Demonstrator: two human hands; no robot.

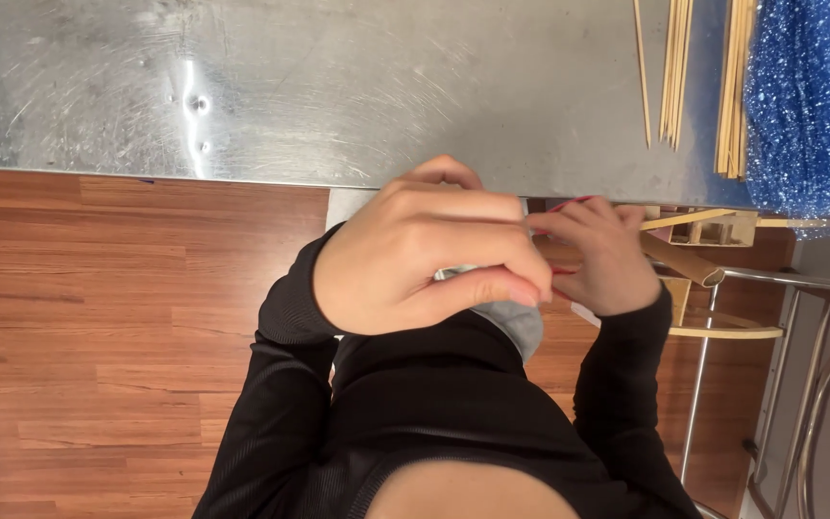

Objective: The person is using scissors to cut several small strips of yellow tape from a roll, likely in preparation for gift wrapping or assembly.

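Both hands meet in front of my body, just below the metal table's edge. My left hand (425, 255) is curled shut, its fingers pinching something small and silvery at the thumb, with a grey piece (521, 325) showing beneath it. My right hand (602, 259) grips a brown cylindrical stick (689, 261) that pokes out to the right. A thin red strand (569, 203) shows by its fingertips. The left hand hides where the two hands touch. Both arms wear black sleeves.
A scratched metal tabletop (338, 86) fills the top. Thin bamboo sticks (674, 67) lie at its right end beside a sparkly blue material (814, 96). Below them are a small wooden frame (713, 229), a curved wooden strip (722, 332) and chrome tubing (818, 365) above a wood-plank floor (98, 317).
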